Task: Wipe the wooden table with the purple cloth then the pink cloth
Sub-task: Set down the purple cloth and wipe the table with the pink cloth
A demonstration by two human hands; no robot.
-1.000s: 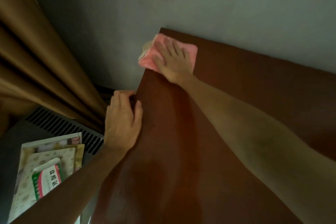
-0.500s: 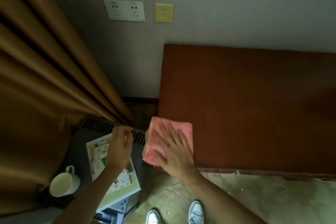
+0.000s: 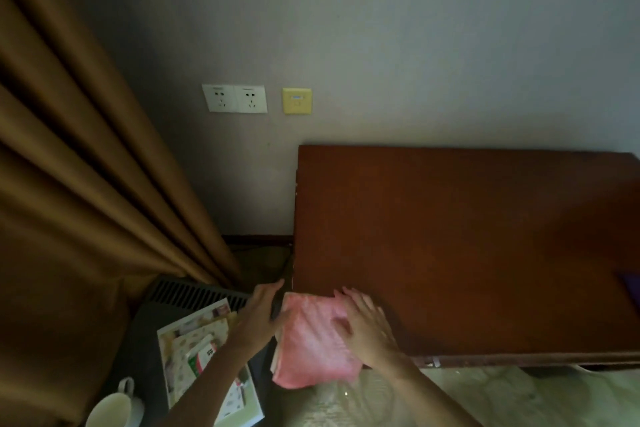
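Pink cloth [image 3: 313, 343] at counter's [image 3: 467, 239] 7 o'clock corner, hanging off the near edge. Right hand [image 3: 367, 326] flat on cloth, fingers spread wide, pressing not gripping. Left hand [image 3: 259, 312] at cloth's 9 o'clock edge, fingers loosely open, touching it. Purple cloth [image 3: 632, 286] sliver at counter's 3 o'clock edge. Mug [image 3: 114, 406], booklets [image 3: 204, 357] at 8 o'clock off counter

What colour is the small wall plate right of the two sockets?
Pale yellow wall plate, beside the white sockets; clearest in the head view.
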